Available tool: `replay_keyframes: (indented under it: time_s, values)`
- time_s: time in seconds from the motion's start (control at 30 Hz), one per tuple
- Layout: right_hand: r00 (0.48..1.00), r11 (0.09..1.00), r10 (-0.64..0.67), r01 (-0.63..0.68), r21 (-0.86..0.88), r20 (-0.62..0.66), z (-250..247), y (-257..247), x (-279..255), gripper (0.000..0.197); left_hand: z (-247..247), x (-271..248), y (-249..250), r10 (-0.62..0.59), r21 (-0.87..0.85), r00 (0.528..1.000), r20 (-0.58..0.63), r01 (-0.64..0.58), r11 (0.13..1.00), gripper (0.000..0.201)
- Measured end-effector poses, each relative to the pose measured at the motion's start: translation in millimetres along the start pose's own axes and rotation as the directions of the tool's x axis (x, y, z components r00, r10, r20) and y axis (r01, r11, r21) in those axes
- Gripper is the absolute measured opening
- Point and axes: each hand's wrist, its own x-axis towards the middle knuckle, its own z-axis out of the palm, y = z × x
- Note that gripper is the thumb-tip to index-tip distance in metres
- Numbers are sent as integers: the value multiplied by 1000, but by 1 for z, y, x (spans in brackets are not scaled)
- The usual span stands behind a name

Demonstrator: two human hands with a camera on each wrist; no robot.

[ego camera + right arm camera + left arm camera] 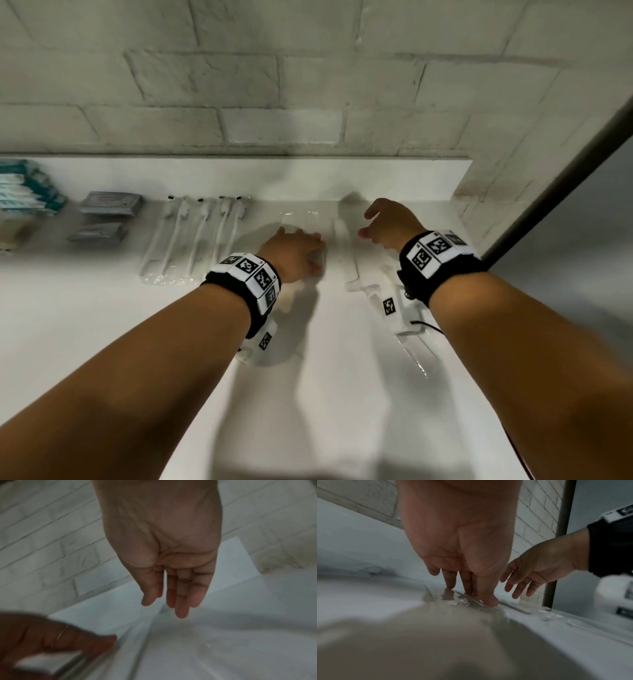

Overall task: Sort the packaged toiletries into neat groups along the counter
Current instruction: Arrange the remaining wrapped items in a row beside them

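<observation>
My left hand (pixel 301 251) presses straight fingers down on a clear plastic packet (pixel 453 599) lying on the white counter (pixel 102 308) near the back ledge. Its fingertips (pixel 488 601) touch the wrapper. My right hand (pixel 380 222) hovers just to the right, relaxed and holding nothing; its fingers (pixel 181 601) hang straight above the counter. Between the two hands lies a long white item in clear wrap (pixel 347 260). To the left sit a row of wrapped white toothbrushes (pixel 198 236), two grey packets (pixel 111 204) and a stack of teal packages (pixel 27 192).
A white brick wall (pixel 308 85) and a raised ledge (pixel 274 178) back the counter. A dark frame edge (pixel 565 178) closes off the right end. Another clear wrapper (pixel 416 356) lies under my right forearm.
</observation>
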Motion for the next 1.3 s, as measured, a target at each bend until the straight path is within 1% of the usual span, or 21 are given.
replay_keyframes:
  time_s: [0.03,0.07,0.13,0.17,0.23,0.3,0.37,0.43,0.6,0.67,0.77,0.9,0.93,1.0,1.03,1.07,1.1,1.13,1.2,1.27,1.3]
  values:
    - [999,988,-54,53,-148,1,4,1,1,36,0,2,-1,10,26,1000,6,-10,1000,44]
    - [995,967,-98,101,-234,27,8,2,1,37,-1,3,-1,23,68,1000,7,-23,997,42]
    - [980,931,-140,178,-318,139,14,3,-3,48,-2,4,-2,48,121,999,-4,-47,992,41]
    - [967,908,-152,219,-358,206,15,2,-6,54,-3,5,-2,53,107,998,-19,-51,993,42]
    - [942,848,-175,293,-442,288,17,0,-8,60,-6,5,-3,19,53,998,-57,-16,998,48]
    - [929,769,-200,346,-538,311,19,-3,-7,57,-8,7,-7,-62,21,995,-76,63,998,52]
    - [924,721,-212,367,-588,317,22,-5,-6,57,-7,10,-13,-139,22,988,-62,140,990,50]
    - [929,713,-198,355,-605,312,24,-8,-4,59,-5,10,-18,-175,28,984,-29,176,984,46]
    - [921,682,-203,376,-627,331,26,-13,3,57,-3,11,-25,-156,26,988,-19,156,987,38]
    - [924,684,-192,369,-630,332,27,-12,5,57,-2,13,-27,-151,31,988,-27,152,988,39]
    - [932,707,-187,347,-617,310,28,-11,7,56,3,16,-23,-141,3,989,-51,142,990,52]
    - [937,749,-177,327,-575,302,30,-7,7,60,7,17,-13,-137,9,987,-88,139,990,49]
    - [937,794,-185,320,-518,295,26,-5,4,65,6,18,-13,-144,2,984,-106,145,989,47]
    - [958,916,-176,244,-319,227,10,1,-3,71,3,18,-12,-143,-19,981,-133,142,990,47]
    - [969,938,-168,213,-272,180,2,6,-5,68,2,18,-11,-132,-27,982,-133,129,991,48]
    - [977,935,-156,194,-298,149,-8,11,-9,60,1,17,-8,-117,-31,985,-124,114,993,49]
    - [981,907,-126,175,-383,150,-17,17,-11,51,2,18,-6,-98,-30,989,-115,95,995,52]
    - [980,864,-59,145,-482,190,-23,21,-17,46,2,19,0,-65,-21,993,-97,63,998,54]
    - [941,779,136,91,-620,309,-26,27,-32,45,4,21,12,24,36,998,-54,-22,999,55]
    - [904,734,255,50,-677,343,-19,34,-45,45,7,24,23,82,113,996,-26,-78,990,46]
    - [891,736,288,29,-676,351,-15,39,-47,43,9,26,28,91,147,995,-27,-86,985,40]
